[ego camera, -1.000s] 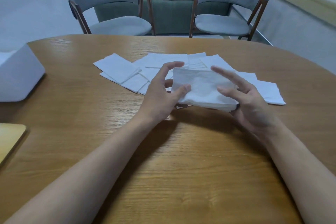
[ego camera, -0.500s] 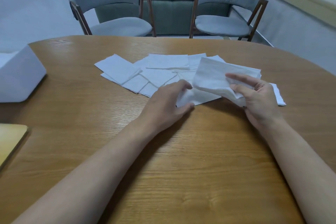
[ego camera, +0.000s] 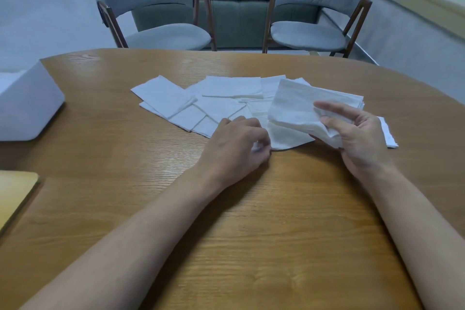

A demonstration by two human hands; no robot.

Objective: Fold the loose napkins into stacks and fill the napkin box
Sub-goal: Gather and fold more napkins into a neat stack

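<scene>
Napkins (ego camera: 221, 100) mid table (ego camera: 251, 221); box (ego camera: 27, 106) far left.

Rounded wooden table (ego camera: 251, 234), pale oak grain. Carries a spread of white napkins (ego camera: 226, 98) across its far middle, flat and overlapping. Holds a white box (ego camera: 27, 108) at the left edge, well apart from them. Shows a pale yellow board (ego camera: 15, 194) at the near left, cut by the frame.

Oval wooden desk (ego camera: 239, 221). Grey chair (ego camera: 161, 35) at 11 o'clock, second grey chair (ego camera: 307, 33) at 1 o'clock. Yellow panel (ego camera: 15, 191), possibly a tray, at 8 o'clock.
</scene>
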